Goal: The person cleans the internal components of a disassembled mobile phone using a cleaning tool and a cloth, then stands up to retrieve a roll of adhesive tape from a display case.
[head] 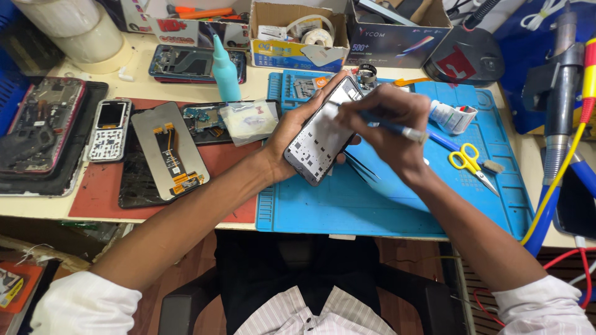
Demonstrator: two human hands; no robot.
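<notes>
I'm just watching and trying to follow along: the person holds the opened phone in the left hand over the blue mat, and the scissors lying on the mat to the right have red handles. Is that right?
Not quite. The scissors have yellow handles, not red, as the head view shows. The rest holds: the left hand holds the opened phone over the blue mat, and the scissors lie on it to the right.

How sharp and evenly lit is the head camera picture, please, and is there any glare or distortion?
Head view: bright, even light; soft shadow under the hands on the blue mat; the opened phone is sharp; the right hand is slightly soft; wide-angle bending curves the table edge; no strong glare.
</notes>
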